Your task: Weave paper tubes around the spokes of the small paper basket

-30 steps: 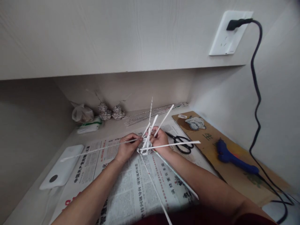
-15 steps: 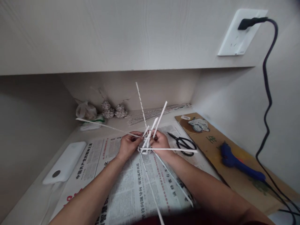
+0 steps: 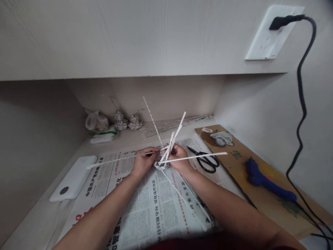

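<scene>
Between my hands is a small woven piece of rolled-paper strips, with several long white strips sticking out of it in many directions. My left hand pinches a paper strip that runs out to the left, close against the weave. On the other side, my right hand is closed around the edge of the woven piece; its fingertips are partly hidden behind upright strips. One strip crosses over my right hand toward the scissors, and others trail down over the newspaper.
Newspaper covers the desk. Black scissors lie right of my hands, beside a cardboard sheet bearing a blue glue gun. A white power bank lies left. Behind are two woven gourds, a plastic bag and loose paper sticks.
The left-hand strip has swung down toward the power bank. The strip over my right hand has tilted upward, and the lower strip has swung right. The woven piece has turned a little.
</scene>
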### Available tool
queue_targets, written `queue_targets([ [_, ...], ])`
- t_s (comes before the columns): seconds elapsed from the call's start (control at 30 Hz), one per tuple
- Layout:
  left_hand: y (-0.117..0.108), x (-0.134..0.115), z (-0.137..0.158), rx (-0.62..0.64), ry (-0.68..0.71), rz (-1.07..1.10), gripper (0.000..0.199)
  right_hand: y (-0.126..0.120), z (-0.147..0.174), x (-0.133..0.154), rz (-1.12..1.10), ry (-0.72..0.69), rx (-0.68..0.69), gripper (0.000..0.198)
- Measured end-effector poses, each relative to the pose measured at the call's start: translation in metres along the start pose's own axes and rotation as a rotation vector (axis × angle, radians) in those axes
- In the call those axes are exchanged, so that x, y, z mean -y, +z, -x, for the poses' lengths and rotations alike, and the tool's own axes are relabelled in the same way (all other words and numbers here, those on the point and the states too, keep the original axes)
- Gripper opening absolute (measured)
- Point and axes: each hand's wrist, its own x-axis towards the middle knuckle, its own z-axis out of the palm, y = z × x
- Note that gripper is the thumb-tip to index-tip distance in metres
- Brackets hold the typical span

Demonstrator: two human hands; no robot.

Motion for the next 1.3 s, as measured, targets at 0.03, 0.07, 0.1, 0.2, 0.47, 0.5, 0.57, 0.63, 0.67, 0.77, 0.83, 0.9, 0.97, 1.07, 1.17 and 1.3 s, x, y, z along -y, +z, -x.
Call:
queue_targets([
  [0.03, 0.000, 0.001, 0.000, 0.004, 0.009, -0.004, 0.016, 0.001, -0.001, 0.000, -0.039, 0.013, -0.010, 0.019],
  [0.07, 0.001, 0.001, 0.000, 0.005, 0.015, 0.000, 0.017, 0.001, -0.002, -0.001, -0.077, 0.022, -0.024, 0.019],
  [0.1, 0.001, 0.002, 0.000, 0.004, 0.013, 0.012, 0.018, 0.002, -0.003, -0.002, -0.108, 0.025, -0.040, 0.019],
  [0.2, 0.003, 0.003, -0.001, -0.014, -0.044, 0.078, 0.022, 0.003, -0.005, -0.002, -0.152, 0.017, -0.073, 0.016],
  [0.47, 0.000, -0.008, 0.000, 0.084, -0.177, 0.151, 0.037, 0.002, 0.003, 0.010, -0.106, 0.008, -0.042, 0.012],
  [0.5, 0.000, -0.010, 0.000, 0.103, -0.181, 0.157, 0.037, 0.002, 0.004, 0.010, -0.096, 0.001, -0.036, 0.013],
  [0.57, 0.000, -0.014, 0.001, 0.115, -0.193, 0.166, 0.037, 0.002, 0.006, 0.010, -0.072, -0.029, -0.036, 0.014],
  [0.63, 0.001, -0.015, 0.002, 0.106, -0.202, 0.162, 0.036, 0.002, 0.007, 0.009, -0.035, -0.074, -0.045, 0.012],
  [0.67, 0.001, -0.015, 0.002, 0.099, -0.200, 0.155, 0.035, 0.002, 0.007, 0.009, -0.020, -0.088, -0.046, 0.011],
  [0.77, 0.002, -0.014, 0.002, 0.104, -0.197, 0.147, 0.031, 0.002, 0.007, 0.008, -0.014, -0.088, -0.017, 0.010],
  [0.83, 0.002, -0.012, 0.001, 0.106, -0.200, 0.170, 0.029, 0.002, 0.007, 0.006, -0.026, -0.079, -0.010, 0.010],
  [0.9, 0.002, -0.011, 0.001, 0.112, -0.217, 0.234, 0.030, 0.003, 0.006, 0.004, -0.024, -0.065, -0.032, 0.010],
  [0.97, 0.002, -0.011, 0.000, 0.133, -0.270, 0.326, 0.033, 0.004, 0.005, 0.002, -0.015, -0.056, -0.055, 0.009],
  [1.07, 0.000, -0.013, -0.001, 0.195, -0.402, 0.450, 0.043, 0.003, 0.003, 0.001, -0.018, -0.076, -0.049, 0.008],
  [1.17, -0.002, -0.015, -0.002, 0.246, -0.484, 0.523, 0.050, 0.001, 0.003, 0.003, -0.048, -0.086, -0.023, 0.008],
  [1.3, 0.000, -0.012, -0.003, 0.170, -0.462, 0.497, 0.046, 0.000, 0.005, 0.003, 0.000, -0.104, 0.023, 0.008],
])
